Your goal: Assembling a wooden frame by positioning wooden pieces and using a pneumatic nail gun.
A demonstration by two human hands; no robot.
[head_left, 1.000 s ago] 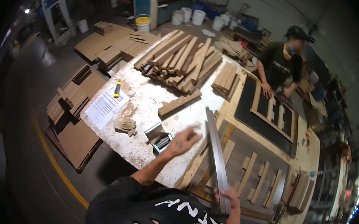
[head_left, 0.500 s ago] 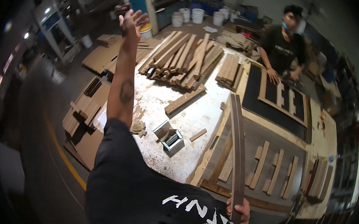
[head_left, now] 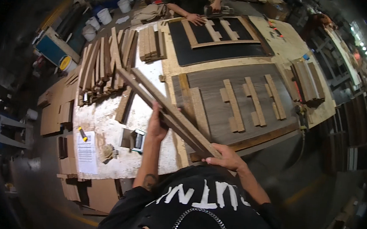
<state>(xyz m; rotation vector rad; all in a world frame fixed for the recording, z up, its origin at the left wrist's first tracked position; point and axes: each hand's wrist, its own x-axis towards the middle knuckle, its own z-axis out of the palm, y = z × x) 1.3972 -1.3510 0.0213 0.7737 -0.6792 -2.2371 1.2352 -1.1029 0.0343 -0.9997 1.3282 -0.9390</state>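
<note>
Head view from above, and standing nearby I see two long wood strips side by side, held at a slant over the near part of the bench. The right hand has its grip pinched on their near ends; the left hand has its grip curled round them about midway, some fingers hidden. A gap shows between the strips at the far ends, narrowing toward the right hand. To handle the pair well, I'd press them evenly from both sides at the middle and square the near ends; a slack middle could let one slide along the other. Length wants minding too: the far tips overlap the loose pile of strips from here, how high above I can't tell, and a swing might knock it. Beside them, a grey-brown panel carries narrow pieces with small blocks, easily nudged. Further across, a co-worker's hand rests by a wooden frame.
</note>
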